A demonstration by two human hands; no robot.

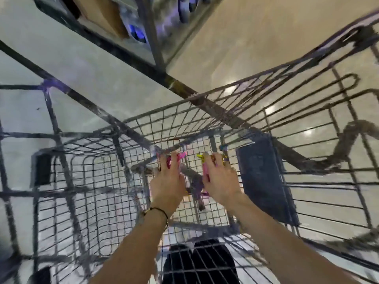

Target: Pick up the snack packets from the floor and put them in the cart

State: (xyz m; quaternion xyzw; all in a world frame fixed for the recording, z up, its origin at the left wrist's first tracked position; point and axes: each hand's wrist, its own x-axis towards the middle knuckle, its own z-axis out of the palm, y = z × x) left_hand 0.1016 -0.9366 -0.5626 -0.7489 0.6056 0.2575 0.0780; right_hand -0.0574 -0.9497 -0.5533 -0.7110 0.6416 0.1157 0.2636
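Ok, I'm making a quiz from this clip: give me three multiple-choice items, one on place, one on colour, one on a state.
1. Where are the hands? A. inside the wire cart B. on a shelf C. on the floor
2. Packet colour at the left hand? A. green B. pink C. white
3. The hands are? A. both empty B. on the cart's handle C. each holding a packet
1 A: left hand and right hand reach between the cart's mesh walls. 2 B: the pink packet shows beyond that hand. 3 C: the right hand holds a yellow and pink packet too.
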